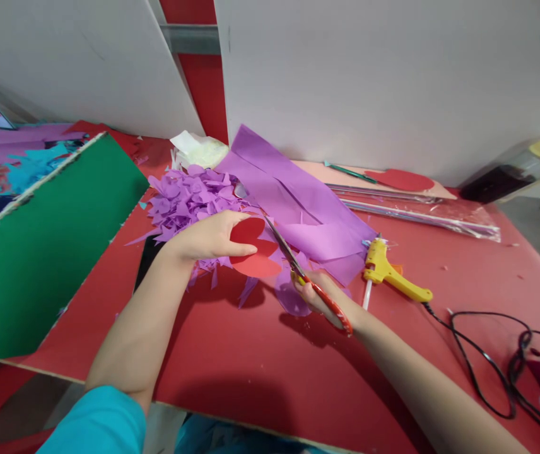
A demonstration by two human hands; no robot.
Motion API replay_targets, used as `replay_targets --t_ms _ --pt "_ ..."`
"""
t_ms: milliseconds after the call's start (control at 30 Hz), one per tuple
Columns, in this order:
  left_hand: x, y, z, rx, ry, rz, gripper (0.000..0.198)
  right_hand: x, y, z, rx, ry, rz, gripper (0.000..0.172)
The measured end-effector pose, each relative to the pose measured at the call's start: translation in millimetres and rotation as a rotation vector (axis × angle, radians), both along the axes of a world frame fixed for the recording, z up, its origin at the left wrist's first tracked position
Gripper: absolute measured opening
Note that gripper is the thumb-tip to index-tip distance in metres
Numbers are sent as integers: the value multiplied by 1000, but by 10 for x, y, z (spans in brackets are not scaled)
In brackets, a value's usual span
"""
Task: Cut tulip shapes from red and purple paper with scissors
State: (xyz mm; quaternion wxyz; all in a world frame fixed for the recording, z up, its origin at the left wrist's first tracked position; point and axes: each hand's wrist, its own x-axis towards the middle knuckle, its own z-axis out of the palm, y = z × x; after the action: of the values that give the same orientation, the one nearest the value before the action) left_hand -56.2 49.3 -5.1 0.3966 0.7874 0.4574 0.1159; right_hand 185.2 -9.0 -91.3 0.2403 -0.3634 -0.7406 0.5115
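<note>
My left hand pinches a red paper cutout with rounded lobes, its thumb lying across the front. In my right hand is a pair of scissors with red handles, the blades pointing up and left beside the paper's right edge. Whether the blades touch the paper I cannot tell. Beneath both hands lie purple paper pieces, one of them a rounded purple cutout. A heap of purple paper scraps sits behind my left hand.
Large purple sheets lie behind the scissors. A yellow glue gun with a looping black cord rests at right. Beyond are plastic-wrapped strips and a red oval. A green board covers the left side; a bottle stands far right.
</note>
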Motion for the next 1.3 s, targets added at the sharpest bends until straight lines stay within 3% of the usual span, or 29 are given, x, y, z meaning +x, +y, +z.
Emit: replay_targets --t_ms 200,400,1300 --pt "14 -22 -5 -51 -30 -49 15 4 -18 49 -80 98 104 54" --pt "57 -47 12 -79 -34 -105 11 3 -41 60 -133 122 91 53" --pt "63 -28 -23 -47 2 -125 11 -15 -39 63 -23 -32 14 62"
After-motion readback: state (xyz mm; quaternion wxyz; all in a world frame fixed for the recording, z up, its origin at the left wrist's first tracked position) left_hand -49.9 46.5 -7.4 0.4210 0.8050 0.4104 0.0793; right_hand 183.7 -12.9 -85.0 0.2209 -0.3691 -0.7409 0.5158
